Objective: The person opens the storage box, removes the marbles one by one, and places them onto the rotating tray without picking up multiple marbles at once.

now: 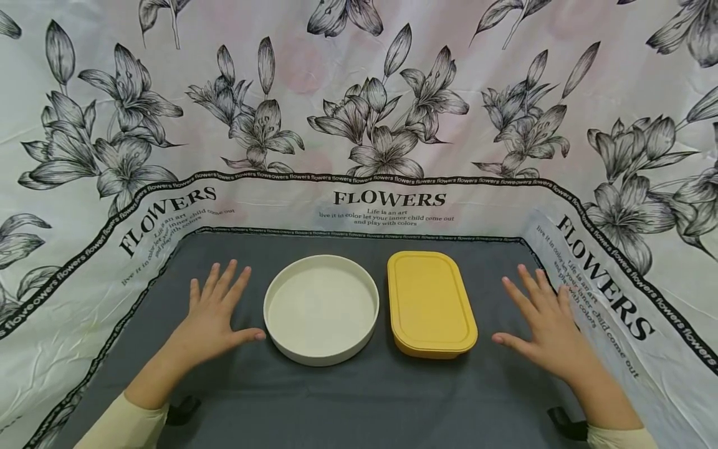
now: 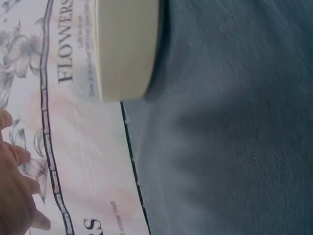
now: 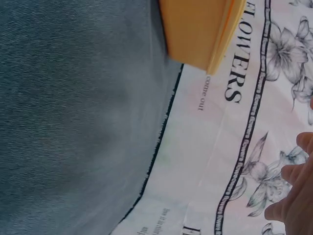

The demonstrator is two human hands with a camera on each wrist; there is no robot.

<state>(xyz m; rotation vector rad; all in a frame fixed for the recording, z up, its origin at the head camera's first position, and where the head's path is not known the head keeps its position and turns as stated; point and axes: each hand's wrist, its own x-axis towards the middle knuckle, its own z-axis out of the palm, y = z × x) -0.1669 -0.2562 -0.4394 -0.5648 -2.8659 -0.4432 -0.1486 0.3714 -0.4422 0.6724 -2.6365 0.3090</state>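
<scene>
In the head view a round cream dish [image 1: 321,308] with a low rim sits left of a yellow lidded box [image 1: 430,302]. My left hand [image 1: 210,318] is spread just left of the dish, its thumb tip close to the rim; whether they touch I cannot tell. Right of the box, with a gap between, my right hand [image 1: 546,330] is spread and holds nothing. The left wrist view shows the dish's side [image 2: 128,49] and part of the left hand [image 2: 14,191]. The right wrist view shows the box's end [image 3: 193,32] and fingers of the right hand [image 3: 293,191].
A dark grey cloth surface [image 1: 348,405] lies under both containers. Around its far and side edges runs a white cloth [image 1: 269,206] with printed flowers and lettering. Dark straps [image 1: 182,411] show near both wrists.
</scene>
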